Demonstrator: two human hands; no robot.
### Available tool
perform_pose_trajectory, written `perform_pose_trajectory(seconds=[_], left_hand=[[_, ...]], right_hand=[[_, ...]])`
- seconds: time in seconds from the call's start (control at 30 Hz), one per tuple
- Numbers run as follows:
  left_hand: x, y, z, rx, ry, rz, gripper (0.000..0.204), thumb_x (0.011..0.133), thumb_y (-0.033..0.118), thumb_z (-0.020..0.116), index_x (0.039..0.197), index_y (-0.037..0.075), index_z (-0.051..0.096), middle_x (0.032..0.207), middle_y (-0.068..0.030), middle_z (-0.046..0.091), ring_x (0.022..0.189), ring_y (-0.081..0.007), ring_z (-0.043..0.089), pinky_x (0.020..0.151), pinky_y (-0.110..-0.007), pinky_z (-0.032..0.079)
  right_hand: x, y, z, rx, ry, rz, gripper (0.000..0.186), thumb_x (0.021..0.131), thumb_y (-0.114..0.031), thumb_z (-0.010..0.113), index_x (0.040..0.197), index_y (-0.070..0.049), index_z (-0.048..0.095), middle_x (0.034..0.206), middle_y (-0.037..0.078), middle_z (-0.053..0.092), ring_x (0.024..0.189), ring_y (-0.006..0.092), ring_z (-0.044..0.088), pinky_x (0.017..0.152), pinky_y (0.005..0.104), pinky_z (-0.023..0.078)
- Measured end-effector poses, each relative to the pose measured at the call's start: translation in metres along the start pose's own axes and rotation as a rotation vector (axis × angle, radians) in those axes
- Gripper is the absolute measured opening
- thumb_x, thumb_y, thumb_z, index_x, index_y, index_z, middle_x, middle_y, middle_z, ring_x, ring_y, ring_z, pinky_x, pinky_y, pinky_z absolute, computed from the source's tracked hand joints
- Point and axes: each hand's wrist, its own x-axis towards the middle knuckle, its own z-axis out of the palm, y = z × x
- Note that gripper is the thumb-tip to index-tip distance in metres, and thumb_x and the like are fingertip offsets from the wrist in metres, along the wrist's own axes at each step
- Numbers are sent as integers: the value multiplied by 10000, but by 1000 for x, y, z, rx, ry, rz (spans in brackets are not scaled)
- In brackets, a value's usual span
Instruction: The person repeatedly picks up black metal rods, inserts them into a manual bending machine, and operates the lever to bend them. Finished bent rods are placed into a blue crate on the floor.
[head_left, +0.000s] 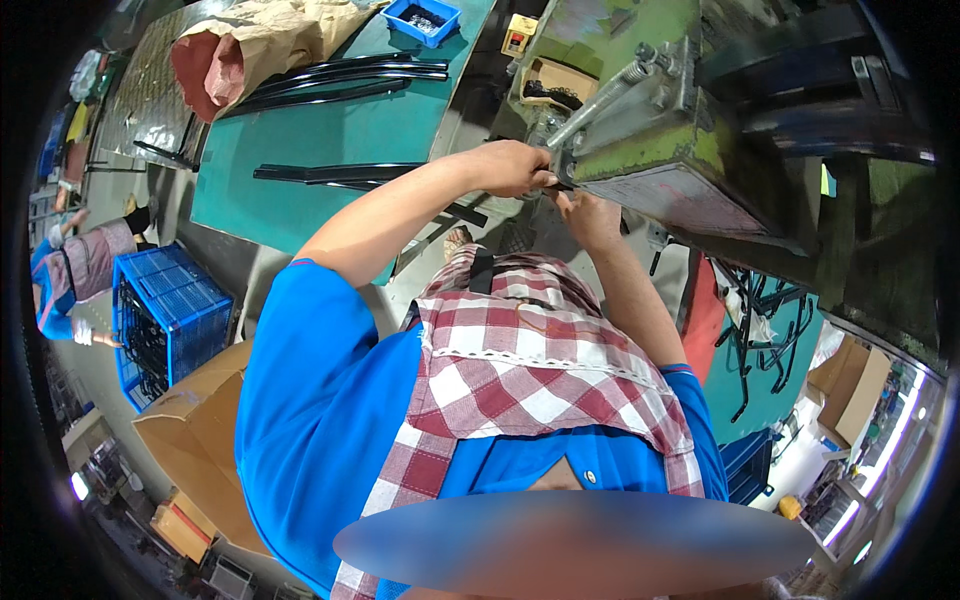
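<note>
My left hand [515,168] is closed, fingers bent, at the lower edge of a green machine [625,160]. Just beside it, my right hand [592,217] is also closed, its fingertips nearly meeting the left ones. A small dark piece shows between the fingers, too hidden to name. Above the hands, a metal rod with a spring [610,95] slants along the machine. To the left, glossy black bars [330,174] lie on a green table [290,215], partly behind my left forearm.
More black bars [350,72], a brown paper sack [270,45] and a blue tray of small parts [422,20] lie on the table. A blue crate [175,310] and cardboard box [195,440] stand left, near another person [80,270]. Bent black rods [745,340] rest at right.
</note>
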Motion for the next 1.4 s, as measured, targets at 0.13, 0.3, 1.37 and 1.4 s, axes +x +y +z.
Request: perform_pose_trajectory(seconds=[0.13, 0.3, 1.37, 1.4], left_hand=[[10, -22, 26, -13, 55, 50, 439, 915, 463, 544, 987, 30, 576, 851, -226, 625, 883, -417, 593, 748, -479, 451], [26, -32, 29, -266, -71, 50, 285, 888, 282, 584, 910, 1, 617, 724, -137, 650, 703, -285, 634, 647, -383, 472], [14, 9, 36, 56, 63, 55, 401, 876, 338, 614, 1057, -5, 511, 893, -254, 637, 901, -452, 593, 784, -515, 460], [10, 14, 35, 37, 88, 64, 392, 878, 335, 611, 1048, -4, 508, 887, -256, 635, 896, -454, 591, 777, -518, 458]], right_hand=[[1, 1, -6, 25, -88, -65, 386, 932, -405, 499, 1171, -118, 598, 1150, 132, 610, 1053, 336, 566, 890, 455, 453], [1, -2, -30, -144, -602, 12, 436, 973, -353, 405, 1372, -179, 439, 1352, 119, 493, 1180, 288, 515, 950, 447, 432], [-64, 48, -9, -136, 345, 106, 427, 773, -203, 690, 1149, -33, 581, 1156, 198, 575, 1096, 395, 515, 939, 476, 378], [-72, 44, -15, -52, 444, 81, 358, 777, -177, 680, 1099, -49, 593, 1140, 175, 573, 1078, 381, 519, 924, 467, 382]])
